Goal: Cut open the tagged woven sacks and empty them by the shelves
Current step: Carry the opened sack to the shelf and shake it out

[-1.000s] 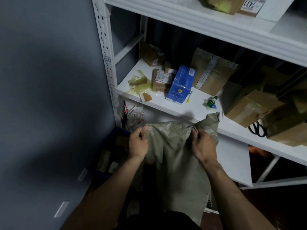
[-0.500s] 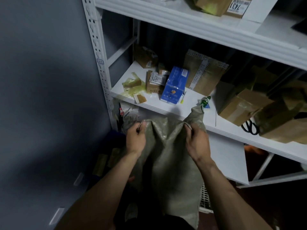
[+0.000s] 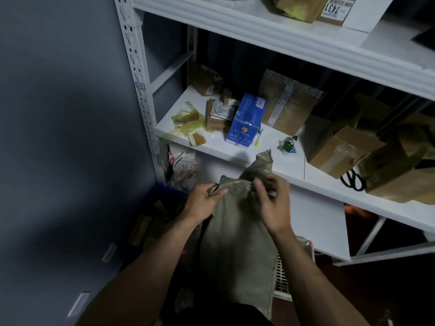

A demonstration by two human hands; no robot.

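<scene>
**A:** Head view. Has let go with the right hand (image 3: 273,203) since half a second ago. Gripped the sack's top edge then, hovers over it now, fingers spread, loose and blurred.

**B:** And on the left?

**A:** Pinches the sack (image 3: 235,243) at its upper left corner with the left hand (image 3: 203,200), fingers curled tight. Something dark by the thumb, too small to tell.

**B:** Where, exactly?

**A:** Hangs in front of the body, just before the shelf (image 3: 317,184), with one top corner poking up against the white board. Cannot tell whether touching it.

**B:** Handling?

**A:** Looks limp and light, probably near empty: droops in folds, no bulge anywhere. Soft woven cloth, likely slick, so liable to slide out of a flat palm. Better to bunch the top hem in each fist, at the two corners, and pull taut between them before any cut. Scissors (image 3: 353,182) on the shelf to the right, well apart from both hands.
</scene>
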